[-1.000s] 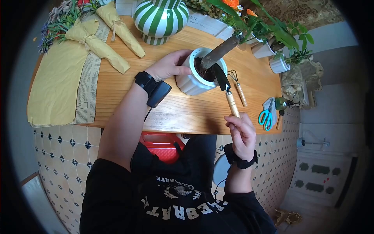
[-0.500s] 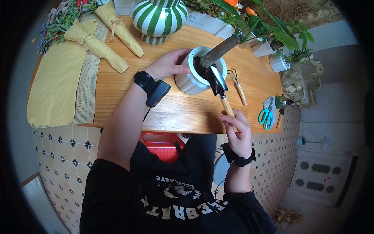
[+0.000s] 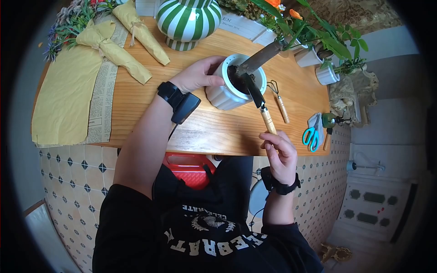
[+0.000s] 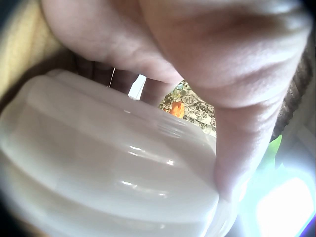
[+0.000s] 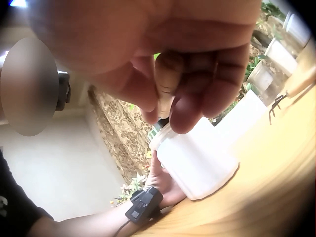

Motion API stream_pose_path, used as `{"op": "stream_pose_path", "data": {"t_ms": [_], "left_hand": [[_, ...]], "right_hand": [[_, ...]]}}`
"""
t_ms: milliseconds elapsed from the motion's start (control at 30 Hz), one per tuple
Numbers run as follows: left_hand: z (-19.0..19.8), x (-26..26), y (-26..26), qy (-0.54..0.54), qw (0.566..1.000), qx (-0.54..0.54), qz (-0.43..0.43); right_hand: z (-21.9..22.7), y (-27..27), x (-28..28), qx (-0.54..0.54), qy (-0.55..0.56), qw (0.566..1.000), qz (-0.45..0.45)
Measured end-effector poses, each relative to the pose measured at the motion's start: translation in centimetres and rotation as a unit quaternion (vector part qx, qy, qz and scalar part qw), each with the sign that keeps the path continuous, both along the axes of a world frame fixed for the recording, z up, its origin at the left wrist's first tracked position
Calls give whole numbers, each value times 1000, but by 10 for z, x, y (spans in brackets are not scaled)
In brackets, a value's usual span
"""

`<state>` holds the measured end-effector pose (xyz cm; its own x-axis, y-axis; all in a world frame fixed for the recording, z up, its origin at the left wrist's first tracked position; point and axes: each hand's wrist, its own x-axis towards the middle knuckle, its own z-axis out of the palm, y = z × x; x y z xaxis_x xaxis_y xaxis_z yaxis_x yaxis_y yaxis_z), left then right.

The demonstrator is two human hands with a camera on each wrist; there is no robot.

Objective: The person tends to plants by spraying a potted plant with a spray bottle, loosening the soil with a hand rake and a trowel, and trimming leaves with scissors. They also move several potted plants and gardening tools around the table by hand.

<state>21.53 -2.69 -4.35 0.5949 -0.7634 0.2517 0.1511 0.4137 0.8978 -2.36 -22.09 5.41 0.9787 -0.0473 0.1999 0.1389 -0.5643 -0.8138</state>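
Observation:
A white ribbed flower pot (image 3: pixel 224 96) stands on the table with dark soil (image 3: pixel 239 83) and a thick-stemmed plant (image 3: pixel 260 60) leaning to the right. My left hand (image 3: pixel 199 78) grips the pot's left side; in the left wrist view its thumb (image 4: pixel 242 143) lies near the rim and the other fingers reach behind. My right hand (image 3: pixel 283 154) pinches the wooden handle of a small garden trowel (image 3: pixel 268 120). The trowel's black blade slants over the near rim, turned nearly edge-on, its tip in the soil beside the stem.
A small hand rake (image 3: pixel 282 109) lies right of the pot, with teal-handled scissors (image 3: pixel 311 138) near the right edge. Behind stands a green-striped vase (image 3: pixel 187 22). Paper-wrapped flowers (image 3: pixel 120 59) lie on the left over newspaper (image 3: pixel 104 98). Small potted plants (image 3: pixel 327 75) line the back right.
The trowel's blade lifted and turned its shiny face up half a second ago, then turned edge-on and dipped back toward the stem. My left hand keeps its hold on the pot.

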Motion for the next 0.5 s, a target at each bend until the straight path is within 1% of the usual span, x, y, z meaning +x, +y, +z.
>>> {"op": "stream_pose_path", "data": {"t_ms": [67, 133, 267, 300, 433, 500], "left_hand": [[1, -1, 0, -1, 1000, 0, 2], [2, -1, 1, -1, 1000, 1, 4], [1, 0, 0, 0, 1000, 0, 1], [1, 0, 0, 0, 1000, -1, 1], [2, -1, 0, -2, 1000, -2, 3], [0, 0, 0, -4, 1000, -4, 4]], "right_hand": [[-2, -1, -3, 40, 4, 999, -4], [1, 1, -6, 118, -2, 993, 5], [11, 3, -7, 261, -16, 965, 10], [11, -1, -6, 254, -18, 967, 22], [8, -5, -3, 294, -40, 955, 6], [9, -4, 0, 264, -64, 962, -21]]}}
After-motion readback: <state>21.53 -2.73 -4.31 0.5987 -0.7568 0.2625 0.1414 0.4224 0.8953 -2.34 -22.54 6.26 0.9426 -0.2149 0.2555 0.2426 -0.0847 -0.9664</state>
